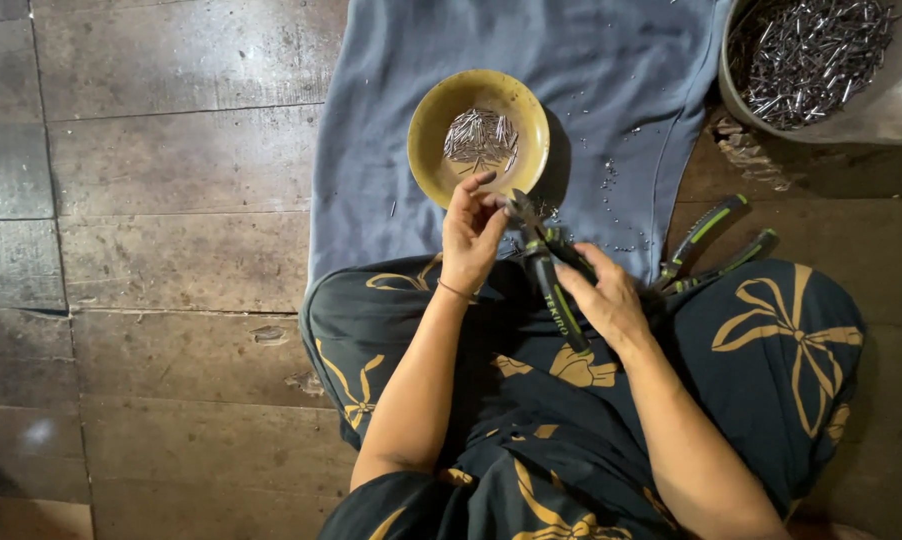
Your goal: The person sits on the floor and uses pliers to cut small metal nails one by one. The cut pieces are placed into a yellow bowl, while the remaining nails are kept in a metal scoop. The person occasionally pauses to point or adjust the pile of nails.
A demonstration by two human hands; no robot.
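My right hand (606, 295) grips the black-and-green handles of a pair of pliers (546, 265), its jaws pointing up toward the bowl. My left hand (471, 232) pinches a small metal piece at the plier jaws with its fingertips; the piece itself is too small to make out. Just beyond the hands sits a yellow bowl (431, 115) holding several short metal pins (479, 137). Both hands hover over my lap, which is covered in dark cloth with a gold pattern.
A second pair of black-and-green pliers (716, 245) lies by my right knee. A grey cloth (571, 60) is spread under the bowl, with small metal bits scattered on it. A metal basin (901, 100) of nails stands at the top right. Worn wooden floorboards (171, 200) lie to the left.
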